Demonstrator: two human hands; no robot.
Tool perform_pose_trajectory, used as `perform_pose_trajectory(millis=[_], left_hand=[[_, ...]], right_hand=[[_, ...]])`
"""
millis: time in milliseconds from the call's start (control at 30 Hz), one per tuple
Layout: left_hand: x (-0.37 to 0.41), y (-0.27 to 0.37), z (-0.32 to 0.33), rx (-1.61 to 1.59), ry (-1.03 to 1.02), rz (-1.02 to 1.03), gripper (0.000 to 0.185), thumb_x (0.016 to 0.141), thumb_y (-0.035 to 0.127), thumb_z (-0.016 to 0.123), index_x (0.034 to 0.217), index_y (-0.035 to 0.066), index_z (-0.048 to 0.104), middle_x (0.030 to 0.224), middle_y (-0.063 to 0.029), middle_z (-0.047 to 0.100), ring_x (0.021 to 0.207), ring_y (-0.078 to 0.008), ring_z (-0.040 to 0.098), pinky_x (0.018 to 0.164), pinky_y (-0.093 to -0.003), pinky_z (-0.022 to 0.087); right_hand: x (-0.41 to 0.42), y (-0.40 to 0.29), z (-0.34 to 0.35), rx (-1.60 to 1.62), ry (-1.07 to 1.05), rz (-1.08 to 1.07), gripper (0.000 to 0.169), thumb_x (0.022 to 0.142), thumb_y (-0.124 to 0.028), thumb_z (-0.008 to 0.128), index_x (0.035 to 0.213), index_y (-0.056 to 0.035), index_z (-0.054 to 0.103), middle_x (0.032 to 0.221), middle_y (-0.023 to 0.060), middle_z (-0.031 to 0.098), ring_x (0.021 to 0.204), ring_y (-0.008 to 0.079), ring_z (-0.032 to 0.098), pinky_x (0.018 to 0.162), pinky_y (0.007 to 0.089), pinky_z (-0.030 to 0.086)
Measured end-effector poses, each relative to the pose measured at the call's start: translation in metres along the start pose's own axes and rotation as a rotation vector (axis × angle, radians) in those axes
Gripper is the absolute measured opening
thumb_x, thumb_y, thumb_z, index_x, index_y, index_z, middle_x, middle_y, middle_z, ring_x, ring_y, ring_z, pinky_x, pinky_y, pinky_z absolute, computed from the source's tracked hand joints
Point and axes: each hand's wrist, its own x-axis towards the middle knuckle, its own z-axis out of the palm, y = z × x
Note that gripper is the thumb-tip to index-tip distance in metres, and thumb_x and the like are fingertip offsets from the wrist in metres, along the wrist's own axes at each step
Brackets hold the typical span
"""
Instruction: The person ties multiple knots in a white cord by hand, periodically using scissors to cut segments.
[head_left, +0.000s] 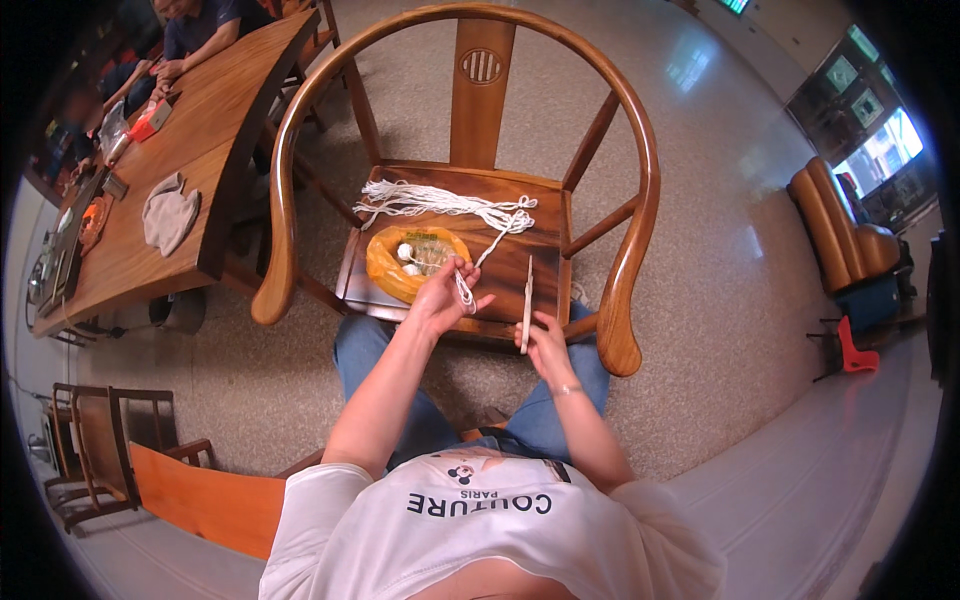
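My left hand (445, 295) holds a small looped bundle of white cord (464, 291) near the front of a wooden armchair's seat (510, 281). In my right hand (545, 346) is a slim, pale tool, seen edge-on, perhaps scissors (528, 304); it points towards the chair back. An orange plastic bag (386, 274), spread open in a round shape, lies left of my left hand, with small white cord balls (406, 252) inside. Behind the bag, a hank of white cord (442, 201) stretches across the seat, one strand running towards my left hand.
The chair's curved armrail (646, 157) surrounds the seat. At left a wooden table (225, 112) bears a beige cloth (170, 213), a red and white box (151, 120) and an orange dish (93, 223). A person (196, 34) sits beyond it. A brown leather sofa (825, 225) stands far right.
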Motion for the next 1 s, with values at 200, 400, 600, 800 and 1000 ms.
perform_pose_trajectory(millis=[200, 400, 600, 800, 1000], left_hand=[[0.008, -0.001, -0.007, 0.007, -0.004, 0.098, 0.020, 0.096, 0.032, 0.042, 0.088, 0.019, 0.056, 0.103, 0.0047, 0.063, 0.103, -0.0157, 0.057, 0.089, -0.0654, 0.037], [0.009, -0.003, -0.002, -0.004, -0.076, 0.136, 0.019, 0.095, 0.034, 0.044, 0.086, 0.021, 0.054, 0.103, 0.0048, 0.060, 0.111, -0.0162, 0.050, 0.087, -0.0623, 0.039], [0.003, -0.005, -0.002, 0.036, -0.133, 0.185, 0.022, 0.096, 0.034, 0.042, 0.087, 0.019, 0.053, 0.105, 0.0043, 0.058, 0.112, -0.0181, 0.049, 0.084, -0.0600, 0.042], [-0.004, -0.009, 0.000, 0.067, -0.149, 0.215, 0.021, 0.096, 0.034, 0.044, 0.087, 0.019, 0.056, 0.103, 0.0056, 0.060, 0.107, -0.0158, 0.054, 0.082, -0.0570, 0.044], [0.002, -0.014, -0.012, 0.058, -0.187, 0.272, 0.019, 0.096, 0.034, 0.043, 0.088, 0.020, 0.052, 0.085, 0.0074, 0.055, 0.097, -0.0130, 0.054, 0.081, -0.0565, 0.044]], right_hand=[[-0.105, -0.006, 0.020, 0.271, -0.548, 0.128, 0.058, 0.088, -0.032, 0.058, 0.132, -0.0015, 0.036, 0.085, 0.0050, 0.054, 0.071, 0.0135, 0.053, 0.061, 0.0253, 0.043], [-0.129, -0.010, 0.054, 0.365, -0.711, 0.300, 0.067, 0.085, -0.058, 0.050, 0.126, -0.0061, 0.040, 0.077, 0.0018, 0.043, 0.067, 0.0132, 0.041, 0.061, 0.0268, 0.034], [-0.118, -0.008, 0.063, 0.407, -0.633, 0.291, 0.058, 0.087, -0.057, 0.047, 0.118, -0.0075, 0.046, 0.075, 0.0037, 0.046, 0.064, 0.0148, 0.044, 0.058, 0.0282, 0.036], [-0.107, -0.010, 0.068, 0.389, -0.591, 0.195, 0.053, 0.090, -0.054, 0.043, 0.116, -0.0086, 0.046, 0.073, 0.0033, 0.046, 0.063, 0.0145, 0.044, 0.058, 0.0287, 0.036], [-0.109, -0.011, 0.072, 0.394, -0.581, 0.195, 0.053, 0.090, -0.054, 0.043, 0.116, -0.0082, 0.046, 0.072, 0.0029, 0.045, 0.063, 0.0142, 0.044, 0.058, 0.0283, 0.035]])
